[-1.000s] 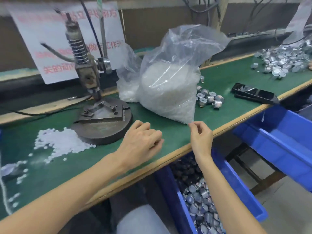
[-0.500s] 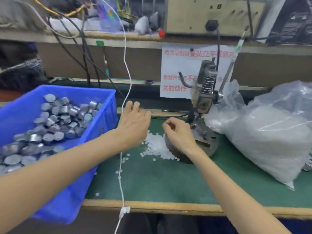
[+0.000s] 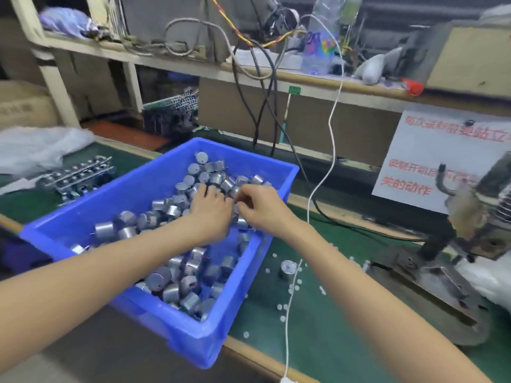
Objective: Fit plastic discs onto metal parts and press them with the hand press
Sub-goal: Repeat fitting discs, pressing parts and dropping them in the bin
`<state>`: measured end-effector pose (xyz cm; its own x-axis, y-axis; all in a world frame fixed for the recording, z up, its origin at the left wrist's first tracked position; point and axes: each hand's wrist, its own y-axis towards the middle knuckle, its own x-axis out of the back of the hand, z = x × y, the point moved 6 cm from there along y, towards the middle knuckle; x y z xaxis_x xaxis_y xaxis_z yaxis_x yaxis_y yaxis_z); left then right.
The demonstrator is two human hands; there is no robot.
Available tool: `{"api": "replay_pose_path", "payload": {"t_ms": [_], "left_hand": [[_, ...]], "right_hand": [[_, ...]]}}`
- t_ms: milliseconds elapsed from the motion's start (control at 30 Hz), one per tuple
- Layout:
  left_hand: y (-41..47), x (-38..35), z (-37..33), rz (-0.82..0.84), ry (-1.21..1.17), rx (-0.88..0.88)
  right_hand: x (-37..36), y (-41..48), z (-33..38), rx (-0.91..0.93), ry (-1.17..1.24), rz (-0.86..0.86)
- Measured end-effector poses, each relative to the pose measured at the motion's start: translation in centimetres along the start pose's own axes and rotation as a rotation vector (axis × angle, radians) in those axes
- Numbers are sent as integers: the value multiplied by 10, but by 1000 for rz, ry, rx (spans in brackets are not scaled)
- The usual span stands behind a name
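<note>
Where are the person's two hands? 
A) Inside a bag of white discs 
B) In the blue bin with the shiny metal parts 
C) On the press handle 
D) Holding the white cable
B: the left hand and the right hand are both down in the blue bin among the metal parts, and neither touches the hand press.

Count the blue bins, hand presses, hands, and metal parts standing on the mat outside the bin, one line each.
Blue bin: 1
Hand press: 1
Hands: 2, left hand and right hand
Metal part on the mat outside the bin: 1
Total: 5
</note>
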<state>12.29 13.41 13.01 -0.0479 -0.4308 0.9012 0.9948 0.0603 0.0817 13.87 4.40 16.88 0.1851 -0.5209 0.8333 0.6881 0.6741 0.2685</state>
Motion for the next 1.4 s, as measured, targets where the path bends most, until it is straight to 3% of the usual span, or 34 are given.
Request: {"api": "replay_pose_path", "payload": {"t_ms": [167,367,467,567,667,833,900,1033,1167,1333,1400], "left_hand": [[7,-41,-10,218,-112,-103],[7,-57,-50,460,-659,-334],[5,-58,-53,431,-862,-300],[4,-62,-39,445,-880,-203],[12,-48,-23,380,-951,-89],[21,-17,14,253,-1564,333],[15,-7,20,216,-1666,372],[7,33,-1,85,-1685,273],[7,76,-58,-49,-1584,127],[9,92,-157,202,-1226,-175],[8,76,-183,286,-1041,-203]], "right_hand": [[-23,26,-11,-118,-356,237],[-40,35,-22,-162,-591,434],[-46,35,-26,-159,-640,502],[-46,35,-28,-155,-606,482],[-42,37,-26,-148,-548,399],[-27,33,-20,-71,-292,220],[-15,26,-17,-32,-67,80],[17,-13,-28,7,295,-281],[45,-72,-68,-72,542,-600],[52,-154,-137,-311,646,-642],[44,-187,-159,-400,649,-606]]}}
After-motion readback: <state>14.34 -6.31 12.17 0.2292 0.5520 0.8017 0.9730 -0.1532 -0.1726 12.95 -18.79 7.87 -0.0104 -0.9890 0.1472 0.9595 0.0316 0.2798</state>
